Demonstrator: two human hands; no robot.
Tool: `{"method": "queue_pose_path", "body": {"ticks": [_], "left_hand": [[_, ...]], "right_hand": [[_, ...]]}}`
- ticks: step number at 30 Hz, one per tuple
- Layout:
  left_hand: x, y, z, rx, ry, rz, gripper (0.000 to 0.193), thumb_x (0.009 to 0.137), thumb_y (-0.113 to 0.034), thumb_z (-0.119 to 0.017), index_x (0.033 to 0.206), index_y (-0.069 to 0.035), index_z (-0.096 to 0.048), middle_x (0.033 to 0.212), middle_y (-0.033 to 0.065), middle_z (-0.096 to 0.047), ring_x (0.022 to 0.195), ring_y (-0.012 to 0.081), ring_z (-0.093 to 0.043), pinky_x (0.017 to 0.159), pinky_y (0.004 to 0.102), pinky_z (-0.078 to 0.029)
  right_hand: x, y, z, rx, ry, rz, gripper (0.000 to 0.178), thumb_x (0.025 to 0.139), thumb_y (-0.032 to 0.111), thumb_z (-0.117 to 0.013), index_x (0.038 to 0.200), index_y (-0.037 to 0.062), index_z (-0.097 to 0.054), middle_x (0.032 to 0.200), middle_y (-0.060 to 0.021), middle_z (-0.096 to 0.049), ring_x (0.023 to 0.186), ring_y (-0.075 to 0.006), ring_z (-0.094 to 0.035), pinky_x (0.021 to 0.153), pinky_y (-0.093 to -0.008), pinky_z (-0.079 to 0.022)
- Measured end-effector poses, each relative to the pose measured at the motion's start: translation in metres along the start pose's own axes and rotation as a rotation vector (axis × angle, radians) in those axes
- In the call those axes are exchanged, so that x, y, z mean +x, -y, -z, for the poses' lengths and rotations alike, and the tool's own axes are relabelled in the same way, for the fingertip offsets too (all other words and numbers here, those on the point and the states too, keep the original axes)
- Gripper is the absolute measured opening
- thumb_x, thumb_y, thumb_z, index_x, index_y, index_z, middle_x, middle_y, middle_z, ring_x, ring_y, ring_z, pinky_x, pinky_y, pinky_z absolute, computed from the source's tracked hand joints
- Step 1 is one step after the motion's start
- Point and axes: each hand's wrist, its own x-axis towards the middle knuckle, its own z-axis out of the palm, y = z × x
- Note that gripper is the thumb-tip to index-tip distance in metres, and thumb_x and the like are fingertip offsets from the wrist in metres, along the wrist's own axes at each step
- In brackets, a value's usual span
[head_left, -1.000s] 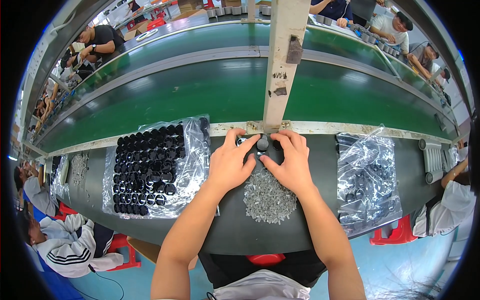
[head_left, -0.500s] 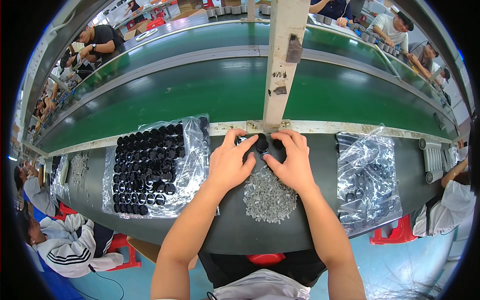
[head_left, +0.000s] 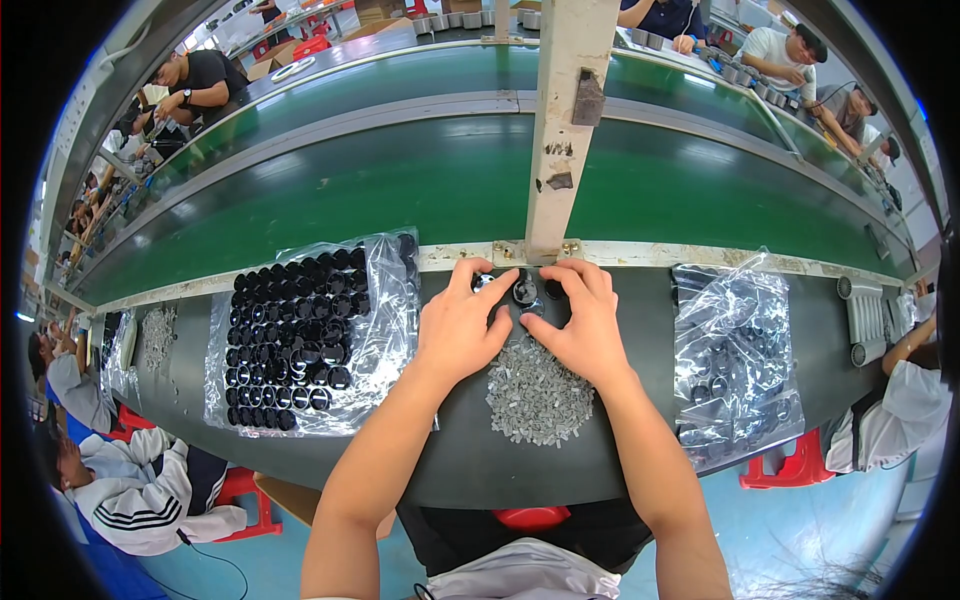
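1. Black cap (head_left: 525, 288) — between left hand (head_left: 463, 325) and right hand (head_left: 580, 328); whether either curved grip closes on it, I cannot tell.
2. Nearside of the grips: heaped translucent pieces (head_left: 540, 400) on the table (head_left: 465, 465), plenty apparently left.
3. Left of the grips: rowed caps (head_left: 297, 325) — finished or not, unclear.

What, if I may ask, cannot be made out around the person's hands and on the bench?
In the head view, now:
- Black cap between the hands: too small to tell whether the fingers grip it.
- Dark round part: partly covered by the right hand.
- Left hand: its palm faces away, hidden by its own back.
- Clear bag: creases and glare blur its contents.
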Motion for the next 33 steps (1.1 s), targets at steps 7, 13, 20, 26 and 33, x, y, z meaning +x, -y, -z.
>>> {"method": "queue_pose_path", "body": {"ticks": [7, 13, 20, 26, 33], "left_hand": [[0.0000, 0.0003, -0.0015, -0.007, -0.023, -0.007, 0.048, 0.090, -0.021, -0.074, 0.138, -0.021, -0.075, 0.136, 0.0084, -0.063, 0.081, 0.0278, -0.072, 0.077, 0.0439, -0.060], [0.0002, 0.0023, -0.0031, -0.061, -0.043, 0.019, 0.044, 0.090, -0.018, -0.075, 0.134, -0.018, -0.075, 0.132, 0.0049, -0.065, 0.076, 0.0220, -0.070, 0.073, 0.0390, -0.058], [0.0009, -0.0018, 0.0003, -0.060, -0.019, 0.053, 0.046, 0.089, -0.018, -0.076, 0.136, -0.019, -0.073, 0.133, 0.0047, -0.065, 0.081, 0.0242, -0.072, 0.075, 0.0407, -0.059], [0.0010, -0.0015, 0.0005, -0.048, 0.005, 0.068, 0.047, 0.090, -0.020, -0.077, 0.136, -0.020, -0.072, 0.134, 0.0055, -0.064, 0.089, 0.0280, -0.073, 0.079, 0.0437, -0.060], [0.0014, -0.0046, 0.0018, -0.062, 0.001, 0.088, 0.046, 0.090, -0.022, -0.078, 0.135, -0.019, -0.072, 0.133, 0.0060, -0.064, 0.091, 0.0286, -0.073, 0.081, 0.0433, -0.060]], "right_hand": [[-0.0005, -0.0026, 0.0014, 0.001, 0.029, -0.014, 0.049, 0.076, 0.023, -0.091, 0.121, 0.0125, -0.072, 0.143, -0.0112, -0.059, 0.133, -0.0347, -0.053, 0.112, -0.0490, -0.041], [-0.0006, -0.0015, 0.0005, 0.020, 0.000, -0.010, 0.045, 0.079, 0.018, -0.088, 0.121, 0.0128, -0.072, 0.142, -0.0108, -0.059, 0.132, -0.0346, -0.054, 0.112, -0.0489, -0.042], [-0.0002, -0.0009, 0.0008, 0.022, 0.002, -0.012, 0.046, 0.079, 0.017, -0.088, 0.122, 0.0124, -0.072, 0.141, -0.0105, -0.061, 0.132, -0.0350, -0.054, 0.112, -0.0487, -0.042], [-0.0004, -0.0032, -0.0004, 0.017, -0.005, -0.003, 0.045, 0.080, 0.016, -0.086, 0.123, 0.0120, -0.072, 0.140, -0.0104, -0.061, 0.132, -0.0350, -0.055, 0.111, -0.0484, -0.043], [-0.0003, -0.0024, -0.0003, 0.030, -0.001, 0.000, 0.043, 0.080, 0.016, -0.087, 0.121, 0.0125, -0.072, 0.139, -0.0087, -0.062, 0.132, -0.0346, -0.055, 0.110, -0.0485, -0.043]]}}
